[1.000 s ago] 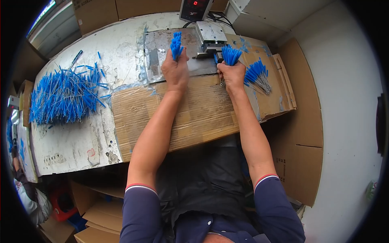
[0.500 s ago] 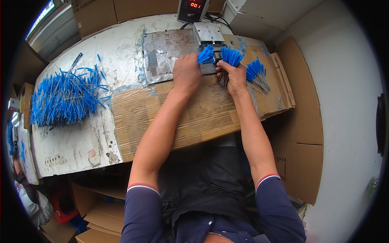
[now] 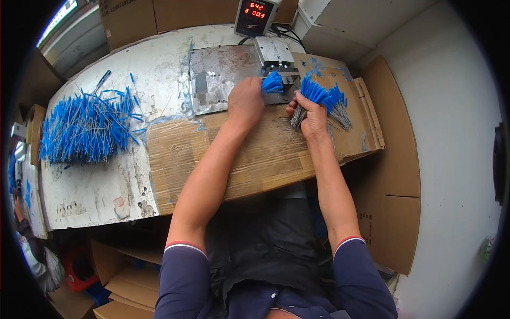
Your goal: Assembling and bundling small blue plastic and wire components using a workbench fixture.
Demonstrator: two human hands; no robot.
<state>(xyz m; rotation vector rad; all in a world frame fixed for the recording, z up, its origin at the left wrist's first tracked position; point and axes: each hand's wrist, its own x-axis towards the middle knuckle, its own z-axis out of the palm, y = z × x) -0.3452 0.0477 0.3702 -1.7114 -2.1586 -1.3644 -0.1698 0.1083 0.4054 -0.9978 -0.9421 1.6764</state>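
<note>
My left hand [image 3: 246, 102] is closed round a bunch of thin metal wires with blue sleeves [image 3: 273, 82]. Their blue ends stick out rightward, just in front of a small metal machine [image 3: 274, 51]; the rest is hidden in the fist. To the right, my right hand [image 3: 313, 119] grips a thicker bunch of the same wires [image 3: 312, 90], blue ends up and away, bare ends fanning out below the fingers. Close beside it, another bunch of blue-sleeved wires [image 3: 338, 103] lies on the cardboard, partly overlapped by the held one.
A large loose pile of blue-sleeved wires [image 3: 87, 127] covers the table's left side, with a pen [image 3: 103, 78] behind it. Flat cardboard [image 3: 212, 154] lies under my forearms. A metal plate [image 3: 210, 87] and a red-lit display box [image 3: 256, 18] sit at the back. Cardboard boxes stand right.
My right hand has shifted right and nearer with its bunch, away from the machine and up to the lying bunch. The left hand and its bunch have come slightly nearer.
</note>
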